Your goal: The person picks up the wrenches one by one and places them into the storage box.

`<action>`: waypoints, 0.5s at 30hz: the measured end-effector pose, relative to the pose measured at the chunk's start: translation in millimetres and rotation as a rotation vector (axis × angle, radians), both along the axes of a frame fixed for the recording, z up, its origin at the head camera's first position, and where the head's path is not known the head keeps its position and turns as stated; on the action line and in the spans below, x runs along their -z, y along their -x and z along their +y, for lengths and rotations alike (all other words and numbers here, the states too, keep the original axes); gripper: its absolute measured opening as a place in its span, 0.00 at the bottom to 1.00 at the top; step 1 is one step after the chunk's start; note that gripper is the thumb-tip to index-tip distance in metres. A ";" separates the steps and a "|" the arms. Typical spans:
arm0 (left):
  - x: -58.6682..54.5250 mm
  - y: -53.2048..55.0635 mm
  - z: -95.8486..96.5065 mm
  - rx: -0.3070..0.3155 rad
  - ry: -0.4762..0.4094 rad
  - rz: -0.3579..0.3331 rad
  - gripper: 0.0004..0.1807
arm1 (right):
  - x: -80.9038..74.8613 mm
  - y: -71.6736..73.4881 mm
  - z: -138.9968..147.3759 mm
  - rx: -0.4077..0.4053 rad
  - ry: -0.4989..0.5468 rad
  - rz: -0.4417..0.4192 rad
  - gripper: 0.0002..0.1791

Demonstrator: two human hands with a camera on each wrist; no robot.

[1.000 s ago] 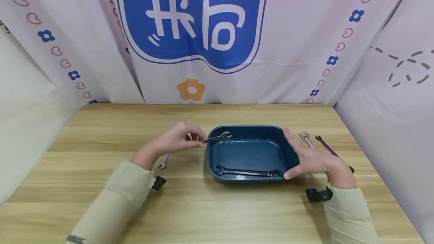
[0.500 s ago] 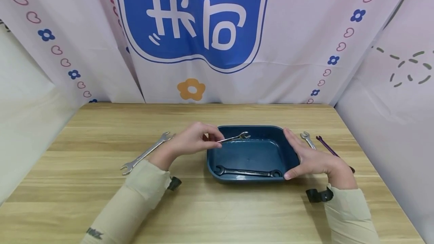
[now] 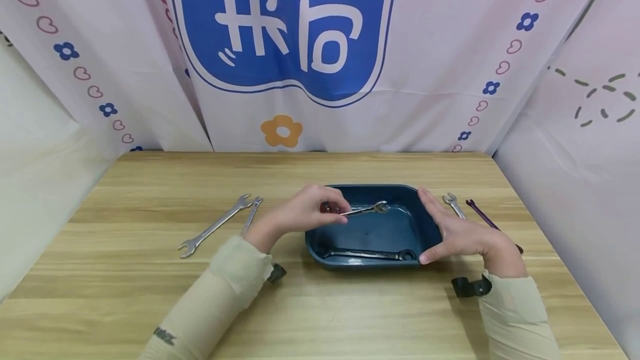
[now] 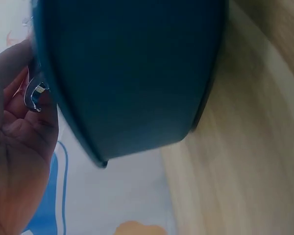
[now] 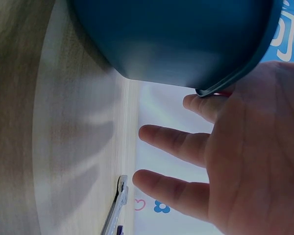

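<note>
Pinched between my left thumb and fingers, a small silver wrench [image 3: 365, 210] points right over the dark blue plastic bin [image 3: 390, 229]. My left hand [image 3: 312, 210] is above the bin's left side, and the left wrist view shows the wrench's open end [image 4: 33, 95] beyond the rim. A black combination wrench [image 3: 367, 254] lies along the near side of the bin's floor. On the bin's right end rests my right hand [image 3: 462, 235], thumb at the near corner and fingers toward the far one. Its other fingers [image 5: 174, 142] stretch out straight, off the rim, in the right wrist view.
Left on the wooden table [image 3: 340, 315] lie a long silver open-end wrench [image 3: 217, 228] and a smaller silver one [image 3: 253, 213], partly behind my left wrist. Right of the bin are a silver wrench [image 3: 451, 203] and a purple wrench [image 3: 484, 216], both partly covered by my right hand.
My left hand has carried the small wrench rightward from the bin's left rim to above its inside. The wrenches on the left have come into view. My right hand has stayed put.
</note>
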State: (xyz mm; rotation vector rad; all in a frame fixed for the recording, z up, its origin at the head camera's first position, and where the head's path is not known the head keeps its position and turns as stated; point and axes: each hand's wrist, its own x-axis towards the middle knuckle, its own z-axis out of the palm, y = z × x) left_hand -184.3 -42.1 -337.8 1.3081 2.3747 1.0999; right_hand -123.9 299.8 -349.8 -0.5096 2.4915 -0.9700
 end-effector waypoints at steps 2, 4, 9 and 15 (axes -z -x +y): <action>3.8 0.4 4.5 0.001 0.010 -0.003 0.09 | 0.1 -0.3 0.0 -0.001 -0.001 -0.001 0.77; 7.3 0.6 8.4 0.006 0.026 0.010 0.08 | -0.6 -0.8 0.0 -0.005 0.000 0.000 0.77; 13.6 1.4 17.6 0.036 0.084 0.032 0.08 | -3.8 -1.5 0.0 -0.007 0.000 0.004 0.77; 18.5 6.1 28.0 0.073 0.150 0.032 0.07 | -3.6 -1.0 -1.3 -0.007 0.000 0.004 0.77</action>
